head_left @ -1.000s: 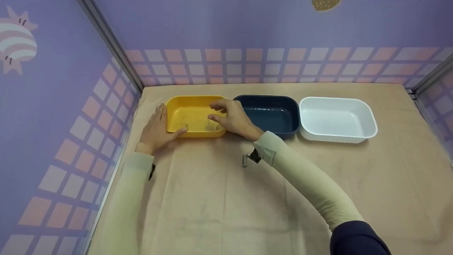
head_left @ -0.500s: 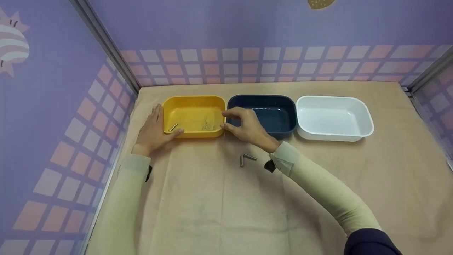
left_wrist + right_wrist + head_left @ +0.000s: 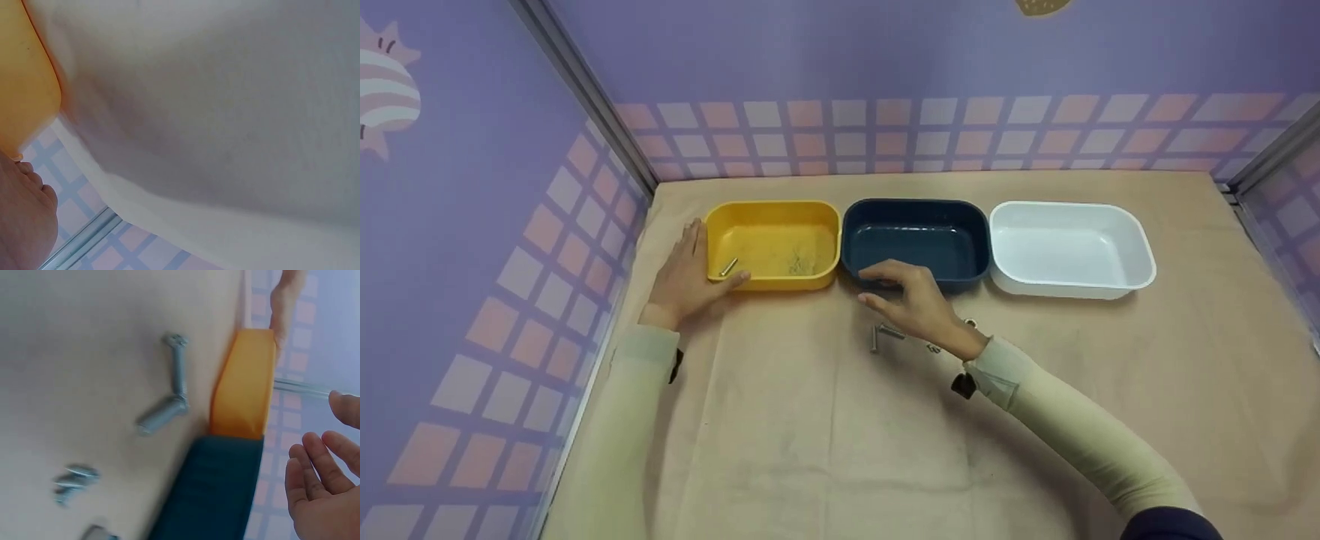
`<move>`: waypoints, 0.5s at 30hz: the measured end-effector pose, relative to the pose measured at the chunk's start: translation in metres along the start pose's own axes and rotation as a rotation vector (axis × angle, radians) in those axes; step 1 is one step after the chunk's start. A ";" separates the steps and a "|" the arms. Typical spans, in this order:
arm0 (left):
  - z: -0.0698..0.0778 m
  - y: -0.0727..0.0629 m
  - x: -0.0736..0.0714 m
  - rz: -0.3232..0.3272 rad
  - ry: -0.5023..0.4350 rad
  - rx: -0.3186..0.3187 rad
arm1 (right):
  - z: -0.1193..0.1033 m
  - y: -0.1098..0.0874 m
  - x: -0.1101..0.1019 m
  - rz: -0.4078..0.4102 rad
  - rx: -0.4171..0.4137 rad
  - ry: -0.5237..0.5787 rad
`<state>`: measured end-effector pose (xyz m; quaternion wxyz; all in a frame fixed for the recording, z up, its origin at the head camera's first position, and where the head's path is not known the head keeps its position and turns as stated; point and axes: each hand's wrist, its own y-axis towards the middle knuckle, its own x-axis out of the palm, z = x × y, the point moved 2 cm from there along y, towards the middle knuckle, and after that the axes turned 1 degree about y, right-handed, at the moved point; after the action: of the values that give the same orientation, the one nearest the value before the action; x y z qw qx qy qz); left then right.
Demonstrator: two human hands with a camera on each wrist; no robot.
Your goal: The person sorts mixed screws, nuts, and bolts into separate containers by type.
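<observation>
My left hand point(image 3: 682, 285) rests against the left side of the yellow box point(image 3: 772, 232), its thumb over the front rim. In that box lie a metal screw point(image 3: 728, 266) at the front left and small, indistinct bits point(image 3: 801, 264) towards the right. My right hand point(image 3: 911, 300) hovers at the front edge of the dark blue box point(image 3: 915, 244), thumb and fingers apart with nothing between them. Below it, two long screws point(image 3: 178, 371) lie on the cloth with their ends meeting. Small short screws point(image 3: 73, 481) and a nut-like metal piece point(image 3: 971, 323) lie near the right wrist.
A white box point(image 3: 1069, 247) stands right of the dark blue one, the three boxes in a row along the back. Beige cloth point(image 3: 780, 420) covers the table. Purple patterned walls point(image 3: 885, 60) rise behind and at both sides.
My right hand has moved from over the yellow box rightward and towards the front. The screw in the yellow box and the small pieces near the wrist have come into view. My left hand stays put.
</observation>
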<state>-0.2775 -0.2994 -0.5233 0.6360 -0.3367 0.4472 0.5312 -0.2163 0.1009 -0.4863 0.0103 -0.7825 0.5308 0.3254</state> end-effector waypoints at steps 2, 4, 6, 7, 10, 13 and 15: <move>0.000 0.000 0.000 0.001 0.002 -0.002 | 0.004 -0.006 0.000 0.003 -0.017 0.008; 0.000 0.000 0.000 0.001 0.003 -0.005 | 0.009 -0.011 -0.001 0.010 -0.023 0.021; 0.000 0.000 0.000 -0.002 0.001 -0.005 | 0.013 -0.017 -0.002 0.015 -0.012 0.029; 0.001 0.000 0.000 -0.004 -0.002 -0.004 | 0.016 -0.019 -0.002 0.015 -0.001 0.028; 0.001 0.000 0.001 -0.005 -0.010 -0.001 | 0.023 -0.027 -0.003 0.010 0.028 0.004; 0.001 0.000 0.000 0.000 -0.013 0.003 | 0.028 -0.033 -0.004 -0.008 0.041 -0.018; 0.002 0.000 0.000 0.003 -0.012 0.003 | 0.031 -0.036 -0.004 -0.024 0.041 -0.023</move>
<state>-0.2771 -0.2981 -0.5225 0.6385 -0.3319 0.4445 0.5335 -0.2024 0.1316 -0.5205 0.0363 -0.7847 0.5277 0.3231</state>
